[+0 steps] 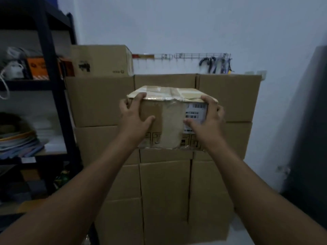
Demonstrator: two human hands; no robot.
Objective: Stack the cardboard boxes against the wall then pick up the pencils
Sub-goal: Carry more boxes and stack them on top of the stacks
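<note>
A taped cardboard box (169, 119) with a white barcode label is held up in front of me at chest height. My left hand (135, 114) grips its left side, fingers curled over the top corner, thumb on the front face. My right hand (207, 114) grips its right side the same way, partly covering the label. Behind it a stack of cardboard boxes (230, 99) stands against the pale wall, several rows high. One smaller printed box (100, 61) sits on top of the stack at the left. No pencils can be made out.
A black metal shelf (53, 96) with papers, an orange box and cables stands at the left. A wire rack (201, 56) on the wall holds scissors and small tools. A dark tall object (307, 138) fills the right edge.
</note>
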